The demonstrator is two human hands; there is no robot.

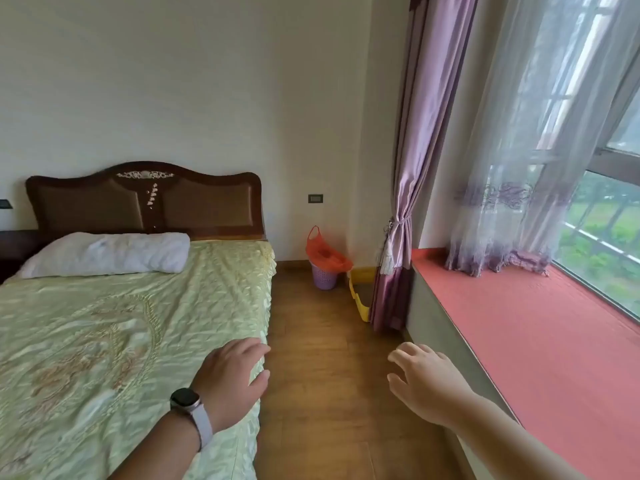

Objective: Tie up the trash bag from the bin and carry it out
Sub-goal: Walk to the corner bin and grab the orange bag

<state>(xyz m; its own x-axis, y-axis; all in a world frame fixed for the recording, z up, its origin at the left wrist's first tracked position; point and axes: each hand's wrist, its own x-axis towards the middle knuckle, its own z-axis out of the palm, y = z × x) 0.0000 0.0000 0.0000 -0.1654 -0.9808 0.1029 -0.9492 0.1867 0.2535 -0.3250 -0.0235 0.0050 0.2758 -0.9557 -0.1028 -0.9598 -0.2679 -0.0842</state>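
An orange trash bag (pixel 323 251) lines a small purple lattice bin (pixel 324 277) on the floor at the far wall, between the bed and the curtain. One bag handle stands up above the rim. My left hand (pixel 234 379), with a watch on its wrist, hovers over the near corner of the bed, fingers apart and holding nothing. My right hand (pixel 424 381) is held out above the wooden floor, fingers spread, also holding nothing. Both hands are far from the bin.
A bed with a pale green cover (pixel 131 327) fills the left. A red window ledge (pixel 526 327) runs along the right under sheer and purple curtains (pixel 403 216). A yellow object (pixel 358 299) lies on the floor by the curtain. A strip of wooden floor (pixel 322 358) leads to the bin.
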